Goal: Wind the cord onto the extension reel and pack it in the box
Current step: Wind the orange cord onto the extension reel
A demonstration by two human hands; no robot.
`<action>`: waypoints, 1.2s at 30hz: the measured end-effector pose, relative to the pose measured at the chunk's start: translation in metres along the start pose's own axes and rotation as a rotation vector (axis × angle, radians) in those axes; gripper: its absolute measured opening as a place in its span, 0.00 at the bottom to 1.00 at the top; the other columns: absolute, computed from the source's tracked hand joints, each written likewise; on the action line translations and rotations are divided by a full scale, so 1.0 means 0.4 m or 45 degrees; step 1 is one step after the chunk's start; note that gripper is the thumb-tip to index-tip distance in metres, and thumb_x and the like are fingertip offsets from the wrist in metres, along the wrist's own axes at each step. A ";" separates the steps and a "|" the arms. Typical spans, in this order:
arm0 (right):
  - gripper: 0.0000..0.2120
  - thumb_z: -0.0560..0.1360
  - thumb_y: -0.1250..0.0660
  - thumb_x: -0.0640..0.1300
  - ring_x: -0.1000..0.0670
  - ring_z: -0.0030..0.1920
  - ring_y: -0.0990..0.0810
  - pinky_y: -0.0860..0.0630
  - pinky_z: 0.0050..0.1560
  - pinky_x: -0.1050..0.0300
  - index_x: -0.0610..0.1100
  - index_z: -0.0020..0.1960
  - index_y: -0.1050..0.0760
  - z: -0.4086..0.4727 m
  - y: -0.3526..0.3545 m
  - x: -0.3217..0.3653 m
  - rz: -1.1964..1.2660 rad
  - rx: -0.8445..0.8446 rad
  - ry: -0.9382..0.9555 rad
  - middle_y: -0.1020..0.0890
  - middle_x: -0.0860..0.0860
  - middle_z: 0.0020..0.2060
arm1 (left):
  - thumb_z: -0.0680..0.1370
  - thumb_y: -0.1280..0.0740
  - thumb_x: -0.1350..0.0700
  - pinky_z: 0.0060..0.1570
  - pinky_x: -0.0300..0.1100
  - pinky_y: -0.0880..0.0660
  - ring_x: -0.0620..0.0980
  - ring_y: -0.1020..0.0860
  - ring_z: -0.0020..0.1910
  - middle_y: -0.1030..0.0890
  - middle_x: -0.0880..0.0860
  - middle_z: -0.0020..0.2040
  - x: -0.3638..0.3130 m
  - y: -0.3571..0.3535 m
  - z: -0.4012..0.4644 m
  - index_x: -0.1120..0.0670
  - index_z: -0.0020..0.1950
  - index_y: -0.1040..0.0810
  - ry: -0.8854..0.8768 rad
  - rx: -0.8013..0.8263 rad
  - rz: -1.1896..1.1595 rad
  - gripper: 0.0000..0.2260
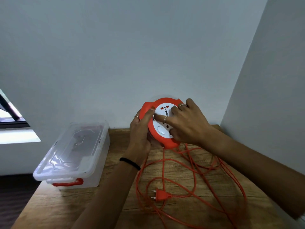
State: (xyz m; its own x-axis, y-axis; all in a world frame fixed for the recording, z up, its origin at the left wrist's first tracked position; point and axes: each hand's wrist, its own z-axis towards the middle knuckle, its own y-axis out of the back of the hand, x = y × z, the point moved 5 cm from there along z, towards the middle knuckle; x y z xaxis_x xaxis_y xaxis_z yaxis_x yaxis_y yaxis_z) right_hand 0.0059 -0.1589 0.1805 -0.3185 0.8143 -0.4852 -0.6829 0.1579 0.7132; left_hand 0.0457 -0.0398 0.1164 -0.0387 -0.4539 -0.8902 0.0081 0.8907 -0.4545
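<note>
An orange extension reel (162, 142) with a white socket face is held upright above the wooden table (66, 205), near the back wall. My left hand (140, 131) grips its left rim. My right hand (186, 123) lies across the white face, fingers spread over the sockets. The orange cord (194, 167) hangs from the reel's underside and sprawls in loose loops over the table's right half. Its two-pin plug (160, 195) lies flat in the middle of the loops. A clear plastic box (72, 156) with its lid on and an orange latch stands at the left.
Walls close the table in at the back and right (264, 80). A window sill (18, 134) shows at the far left, beyond the table's left edge. Bare wood lies in front of the box.
</note>
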 end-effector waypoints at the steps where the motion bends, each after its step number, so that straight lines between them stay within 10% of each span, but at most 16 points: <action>1: 0.30 0.61 0.33 0.50 0.43 0.28 0.24 0.38 0.37 0.54 0.55 0.64 0.24 0.006 0.007 -0.001 0.062 0.018 -0.078 0.21 0.46 0.30 | 0.75 0.30 0.52 0.53 0.60 0.22 0.59 0.17 0.51 0.17 0.58 0.55 -0.001 0.000 0.001 0.55 0.63 0.23 -0.006 -0.007 -0.006 0.18; 6: 0.31 0.68 0.33 0.62 0.42 0.54 0.21 0.30 0.46 0.54 0.54 0.69 0.31 0.006 -0.001 -0.012 0.611 0.233 -0.930 0.18 0.47 0.54 | 0.76 0.32 0.55 0.53 0.59 0.21 0.61 0.18 0.53 0.17 0.60 0.54 -0.014 -0.017 -0.008 0.57 0.61 0.22 -0.089 -0.021 -0.069 0.14; 10: 0.31 0.66 0.30 0.64 0.45 0.56 0.21 0.29 0.45 0.56 0.47 0.62 0.26 0.001 -0.056 -0.026 1.203 0.322 -1.371 0.20 0.49 0.56 | 0.77 0.32 0.56 0.48 0.55 0.19 0.59 0.17 0.50 0.16 0.58 0.54 -0.019 -0.026 -0.020 0.55 0.63 0.24 -0.117 0.049 -0.006 0.15; 14: 0.28 0.72 0.33 0.61 0.46 0.59 0.22 0.29 0.50 0.57 0.47 0.66 0.28 0.001 -0.048 -0.042 1.190 0.446 -1.176 0.20 0.47 0.58 | 0.78 0.33 0.55 0.47 0.55 0.19 0.61 0.17 0.51 0.16 0.59 0.53 -0.026 -0.005 -0.010 0.57 0.63 0.23 -0.004 0.038 -0.124 0.14; 18: 0.21 0.76 0.37 0.56 0.42 0.47 0.19 0.30 0.40 0.54 0.50 0.65 0.29 -0.015 0.037 -0.051 0.438 0.165 -0.674 0.17 0.48 0.46 | 0.77 0.33 0.54 0.50 0.58 0.21 0.63 0.19 0.52 0.17 0.60 0.53 -0.024 0.007 -0.003 0.58 0.62 0.23 0.083 0.031 -0.183 0.15; 24: 0.26 0.75 0.38 0.59 0.40 0.50 0.22 0.26 0.48 0.48 0.52 0.71 0.33 -0.001 0.018 0.020 0.432 0.251 -0.428 0.24 0.43 0.57 | 0.78 0.34 0.54 0.54 0.58 0.22 0.62 0.19 0.54 0.18 0.61 0.55 -0.021 0.018 0.000 0.58 0.62 0.23 0.102 0.068 -0.227 0.14; 29: 0.36 0.69 0.35 0.33 0.38 0.55 0.23 0.25 0.50 0.46 0.55 0.73 0.37 -0.008 0.005 0.049 0.337 0.305 -0.083 0.28 0.41 0.65 | 0.78 0.34 0.52 0.51 0.55 0.20 0.62 0.19 0.53 0.18 0.61 0.56 -0.019 0.055 0.007 0.58 0.64 0.24 0.146 0.115 -0.200 0.17; 36: 0.33 0.70 0.57 0.34 0.35 0.58 0.23 0.25 0.50 0.45 0.51 0.70 0.35 0.008 0.011 0.074 0.106 0.219 0.205 0.26 0.39 0.65 | 0.77 0.33 0.52 0.53 0.59 0.22 0.62 0.19 0.54 0.17 0.60 0.55 -0.021 0.088 0.007 0.57 0.64 0.23 0.239 0.146 -0.193 0.17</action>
State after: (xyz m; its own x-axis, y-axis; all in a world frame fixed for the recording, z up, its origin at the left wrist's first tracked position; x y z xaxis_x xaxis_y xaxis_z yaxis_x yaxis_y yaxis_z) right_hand -0.0043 -0.1321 0.1708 -0.4795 0.7310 -0.4856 -0.5323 0.1976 0.8231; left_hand 0.0490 -0.0049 0.1078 -0.2327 -0.5601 -0.7950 0.1004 0.7993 -0.5925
